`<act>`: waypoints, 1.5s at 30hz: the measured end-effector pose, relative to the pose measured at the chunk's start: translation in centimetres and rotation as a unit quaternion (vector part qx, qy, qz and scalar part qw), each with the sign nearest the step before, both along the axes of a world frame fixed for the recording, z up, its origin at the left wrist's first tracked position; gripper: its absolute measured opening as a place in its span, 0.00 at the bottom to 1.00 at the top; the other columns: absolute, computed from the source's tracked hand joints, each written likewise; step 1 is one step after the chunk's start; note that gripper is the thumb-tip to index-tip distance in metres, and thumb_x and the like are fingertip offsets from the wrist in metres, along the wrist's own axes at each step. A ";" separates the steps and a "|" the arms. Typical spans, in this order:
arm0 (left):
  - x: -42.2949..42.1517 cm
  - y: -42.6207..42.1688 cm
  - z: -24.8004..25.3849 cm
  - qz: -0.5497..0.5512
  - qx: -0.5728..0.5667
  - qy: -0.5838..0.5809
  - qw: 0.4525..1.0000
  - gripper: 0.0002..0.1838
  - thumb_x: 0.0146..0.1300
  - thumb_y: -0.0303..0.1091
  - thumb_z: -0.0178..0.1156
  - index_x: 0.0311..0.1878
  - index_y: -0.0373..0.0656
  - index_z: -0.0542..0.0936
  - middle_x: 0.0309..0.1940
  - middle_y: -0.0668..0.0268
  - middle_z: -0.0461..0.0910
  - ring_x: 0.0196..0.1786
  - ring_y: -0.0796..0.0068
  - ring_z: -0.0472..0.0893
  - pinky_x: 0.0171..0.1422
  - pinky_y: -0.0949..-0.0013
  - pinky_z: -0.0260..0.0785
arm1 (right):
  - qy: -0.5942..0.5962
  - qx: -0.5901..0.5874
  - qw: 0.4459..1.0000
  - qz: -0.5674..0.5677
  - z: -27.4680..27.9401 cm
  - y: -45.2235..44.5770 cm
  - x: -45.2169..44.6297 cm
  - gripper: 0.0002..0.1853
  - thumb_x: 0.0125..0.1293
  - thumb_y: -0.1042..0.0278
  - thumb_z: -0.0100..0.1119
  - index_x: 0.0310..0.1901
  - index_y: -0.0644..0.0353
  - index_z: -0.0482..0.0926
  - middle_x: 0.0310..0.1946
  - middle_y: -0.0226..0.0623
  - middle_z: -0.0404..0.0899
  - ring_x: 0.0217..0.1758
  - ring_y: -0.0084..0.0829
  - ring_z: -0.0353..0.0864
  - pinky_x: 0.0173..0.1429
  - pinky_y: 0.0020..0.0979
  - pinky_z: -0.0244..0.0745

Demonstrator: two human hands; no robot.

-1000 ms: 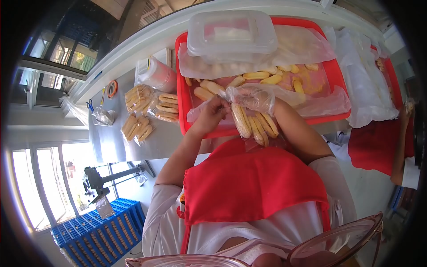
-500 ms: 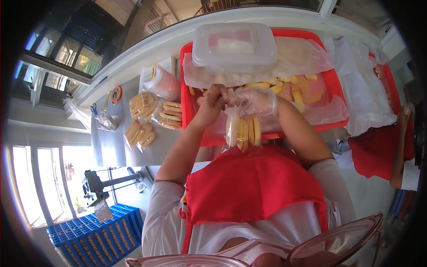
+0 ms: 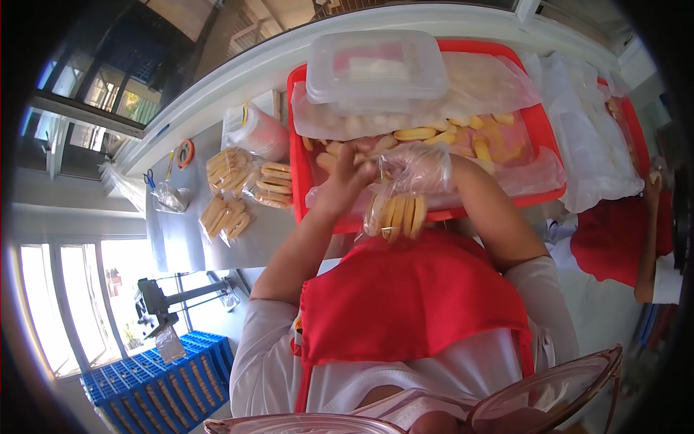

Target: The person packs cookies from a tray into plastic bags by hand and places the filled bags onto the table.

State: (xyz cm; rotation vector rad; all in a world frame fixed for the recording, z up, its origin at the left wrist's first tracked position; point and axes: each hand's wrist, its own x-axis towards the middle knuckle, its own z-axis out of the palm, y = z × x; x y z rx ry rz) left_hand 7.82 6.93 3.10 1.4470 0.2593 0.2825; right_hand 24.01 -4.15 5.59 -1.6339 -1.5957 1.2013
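Note:
A clear plastic bag of finger-shaped biscuits (image 3: 395,217) hangs in front of my apron, over the near edge of the red tray (image 3: 541,137). My right hand (image 3: 419,168), in a clear plastic glove, is closed around the gathered top of this bag. Just left of it, my bare left hand (image 3: 348,177) has its fingers apart beside the bag's neck; whether a fingertip touches the plastic is unclear. Behind both hands, loose finger biscuits (image 3: 416,134) lie in the tray, partly under translucent sheets (image 3: 491,83).
A lidded plastic container (image 3: 376,69) sits on the tray's far side. Filled biscuit bags (image 3: 225,217), a wrapped roll (image 3: 254,134), orange tape (image 3: 185,153) and scissors (image 3: 150,178) lie left. Another person's arm (image 3: 648,231) shows at right, near a second red tray (image 3: 636,137).
My left hand's fingers have spread from their pinch at the bag's neck. The biscuit bag has risen slightly and tilted, its lower end a little blurred.

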 end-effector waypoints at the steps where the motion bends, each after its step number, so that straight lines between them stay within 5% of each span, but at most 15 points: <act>1: -0.6 -0.5 -0.2 -0.010 0.007 -0.008 1.000 0.27 0.55 0.33 0.60 0.55 0.37 0.62 0.48 0.65 0.63 0.56 0.75 0.62 0.59 0.67 0.58 | 0.018 0.024 0.999 -0.018 -0.8 -0.2 0.0 0.15 0.57 0.61 0.57 0.45 0.55 0.75 0.32 0.31 0.74 0.35 0.24 0.73 0.42 0.28 0.70; 5: -2.6 -3.4 -0.2 -0.062 0.100 0.147 0.982 0.36 0.49 0.28 0.64 0.60 0.33 0.57 0.53 0.61 0.65 0.56 0.73 0.64 0.61 0.68 0.57 | 0.150 -0.114 0.980 -0.064 2.0 -2.1 0.1 0.14 0.62 0.62 0.51 0.48 0.56 0.73 0.33 0.32 0.74 0.33 0.25 0.74 0.39 0.28 0.71; 7: -3.0 -3.4 0.0 -0.055 0.061 0.148 0.985 0.36 0.48 0.27 0.64 0.60 0.34 0.59 0.50 0.61 0.68 0.54 0.74 0.67 0.58 0.69 0.61 | 0.142 -0.071 0.987 -0.033 3.0 -3.0 0.5 0.15 0.61 0.66 0.51 0.49 0.58 0.72 0.37 0.32 0.74 0.38 0.25 0.73 0.42 0.27 0.71; 8: -3.1 -3.3 0.1 -0.051 0.044 0.148 0.987 0.35 0.48 0.27 0.64 0.60 0.35 0.59 0.49 0.61 0.70 0.52 0.74 0.69 0.57 0.70 0.62 | 0.392 -0.133 0.909 -0.050 1.8 -3.3 1.3 0.14 0.60 0.67 0.51 0.48 0.58 0.72 0.39 0.32 0.74 0.39 0.26 0.74 0.42 0.27 0.71; 9: -3.2 -3.1 0.6 -0.063 0.048 0.128 0.989 0.32 0.49 0.27 0.63 0.57 0.34 0.62 0.48 0.62 0.70 0.52 0.75 0.69 0.56 0.70 0.63 | 0.601 -0.212 0.766 -0.080 1.8 -3.4 1.5 0.14 0.60 0.69 0.50 0.48 0.59 0.72 0.40 0.32 0.74 0.40 0.26 0.74 0.41 0.26 0.71; 12: -3.5 -3.1 2.8 -0.115 0.049 0.176 0.976 0.34 0.49 0.29 0.62 0.59 0.33 0.59 0.49 0.62 0.68 0.54 0.76 0.65 0.58 0.68 0.60 | 0.419 -0.197 0.886 -0.029 3.7 -3.7 2.0 0.15 0.58 0.64 0.54 0.47 0.57 0.72 0.39 0.32 0.74 0.39 0.28 0.73 0.40 0.28 0.71; 14: -3.7 -3.4 2.6 -0.122 0.137 0.153 0.971 0.34 0.49 0.30 0.62 0.58 0.33 0.59 0.48 0.59 0.69 0.54 0.74 0.67 0.58 0.67 0.59 | 0.203 -0.026 0.979 -0.010 3.3 -4.1 1.0 0.16 0.56 0.62 0.57 0.45 0.57 0.73 0.37 0.33 0.74 0.39 0.28 0.74 0.40 0.29 0.71; 15: -3.8 -3.5 2.5 -0.126 0.180 0.140 0.965 0.34 0.49 0.30 0.62 0.58 0.33 0.59 0.48 0.58 0.69 0.53 0.73 0.67 0.58 0.67 0.59 | 0.088 0.062 0.994 -0.001 3.1 -4.3 0.3 0.16 0.56 0.60 0.58 0.44 0.57 0.73 0.36 0.33 0.74 0.38 0.29 0.74 0.39 0.29 0.71; 18: -3.7 -4.2 2.9 -0.131 0.274 0.070 0.950 0.34 0.49 0.31 0.61 0.59 0.32 0.57 0.48 0.54 0.69 0.49 0.67 0.71 0.55 0.67 0.62 | -0.070 -0.058 0.996 -0.002 6.3 -4.5 -0.8 0.17 0.53 0.58 0.61 0.42 0.58 0.72 0.35 0.33 0.74 0.38 0.28 0.74 0.39 0.29 0.71; 21: -3.6 -5.0 1.3 0.000 0.341 -0.032 0.940 0.32 0.48 0.30 0.62 0.57 0.33 0.61 0.44 0.51 0.71 0.43 0.55 0.74 0.47 0.64 0.68 | -0.065 -0.051 0.996 -0.012 6.7 -4.7 -1.1 0.19 0.51 0.57 0.62 0.42 0.58 0.72 0.36 0.35 0.74 0.40 0.33 0.74 0.44 0.32 0.69; 30: -4.1 -4.8 0.0 0.043 0.556 -0.084 0.826 0.32 0.48 0.34 0.63 0.54 0.28 0.64 0.43 0.52 0.73 0.39 0.57 0.76 0.38 0.65 0.72 | -0.066 0.044 0.997 -0.016 4.8 -5.4 -1.3 0.21 0.50 0.58 0.63 0.44 0.59 0.72 0.36 0.39 0.76 0.41 0.37 0.75 0.45 0.33 0.68; 35: -4.0 -4.3 -0.1 0.007 0.413 -0.180 0.893 0.41 0.45 0.36 0.68 0.61 0.36 0.57 0.40 0.53 0.75 0.39 0.58 0.78 0.41 0.66 0.73 | -0.135 0.249 0.958 -0.038 3.3 -7.2 -1.4 0.20 0.47 0.59 0.66 0.40 0.58 0.74 0.31 0.37 0.76 0.30 0.34 0.77 0.33 0.31 0.70; 37: -4.4 -3.5 -1.1 -0.047 0.320 -0.170 0.931 0.51 0.43 0.35 0.71 0.66 0.44 0.46 0.45 0.55 0.73 0.47 0.63 0.76 0.47 0.66 0.71 | -0.112 0.204 0.970 -0.068 3.9 -8.2 -2.1 0.19 0.49 0.59 0.63 0.41 0.57 0.74 0.33 0.37 0.77 0.35 0.36 0.77 0.39 0.34 0.71; 40: -5.4 -5.1 -1.9 -0.040 -0.153 -0.030 0.987 0.54 0.43 0.32 0.70 0.66 0.46 0.42 0.51 0.55 0.69 0.54 0.67 0.70 0.52 0.66 0.68 | -0.058 0.205 0.967 -0.137 2.7 -9.3 -2.4 0.18 0.50 0.56 0.63 0.39 0.57 0.74 0.31 0.37 0.76 0.33 0.36 0.77 0.37 0.33 0.71; 45: -4.9 -7.2 -1.5 0.032 -0.177 -0.059 0.982 0.46 0.53 0.23 0.61 0.67 0.46 0.40 0.48 0.61 0.66 0.52 0.72 0.67 0.58 0.69 0.59 | -0.074 0.151 0.945 -0.280 1.4 -11.1 -4.2 0.17 0.49 0.56 0.65 0.34 0.59 0.75 0.28 0.37 0.76 0.28 0.35 0.77 0.31 0.30 0.70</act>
